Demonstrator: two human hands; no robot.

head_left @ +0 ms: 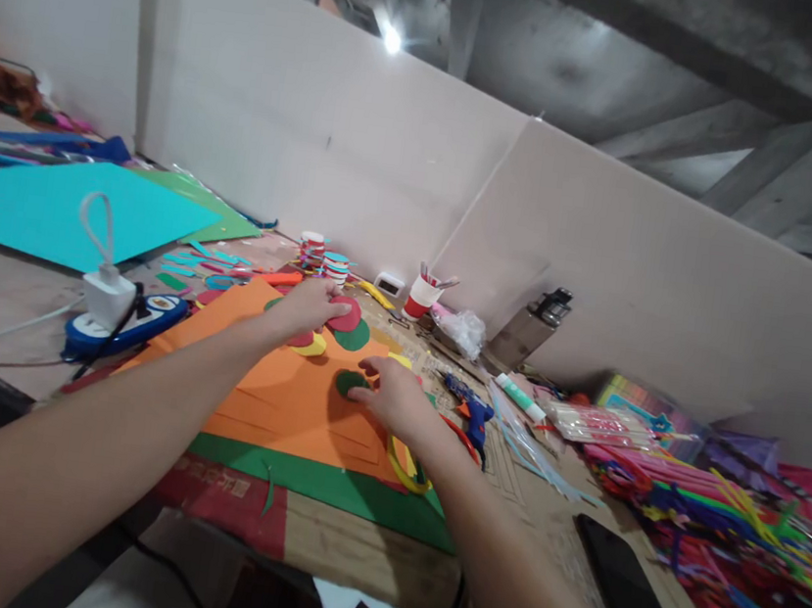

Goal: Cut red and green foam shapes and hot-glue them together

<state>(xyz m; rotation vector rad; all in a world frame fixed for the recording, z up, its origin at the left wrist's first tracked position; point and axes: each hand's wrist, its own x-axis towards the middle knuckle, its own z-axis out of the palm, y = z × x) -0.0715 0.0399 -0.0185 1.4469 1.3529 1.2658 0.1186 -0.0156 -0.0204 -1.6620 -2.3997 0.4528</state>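
My left hand (pixel 309 304) reaches over an orange foam sheet (pixel 277 392) and pinches a red foam circle (pixel 346 314) at its far edge. A green circle (pixel 355 337) and a yellow one (pixel 312 347) lie just beside it. My right hand (pixel 395 396) rests on the orange sheet with its fingertips closed on a small dark green circle (pixel 346 382). A green sheet (pixel 353 495) lies under the orange one.
A power strip with a white charger (pixel 109 307) sits left, a cyan sheet (pixel 48 206) behind it. Blue glue gun (pixel 473 413), scissors with yellow handles (pixel 410 467), a cup of tools (pixel 420 296), a steel bottle (pixel 528 329), a black phone (pixel 625 597) and several pipe cleaners (pixel 733 532) lie right.
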